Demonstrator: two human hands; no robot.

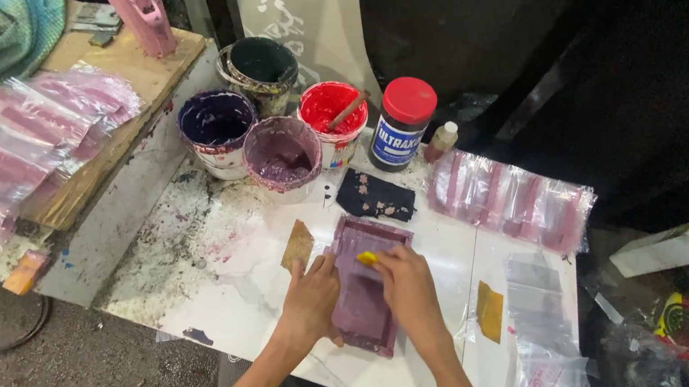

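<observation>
A small purple-stained printing frame lies on the white table. My left hand presses on the frame's left edge, fingers curled over it. My right hand grips a small yellow scraper against the frame's upper part. Purple ink covers the screen inside the frame.
Ink pots stand behind: dark purple, mauve, red with a stick, a black one, and a red-lidded jar. Clear printed bags lie at left, back right and right. A dark rag sits near the frame.
</observation>
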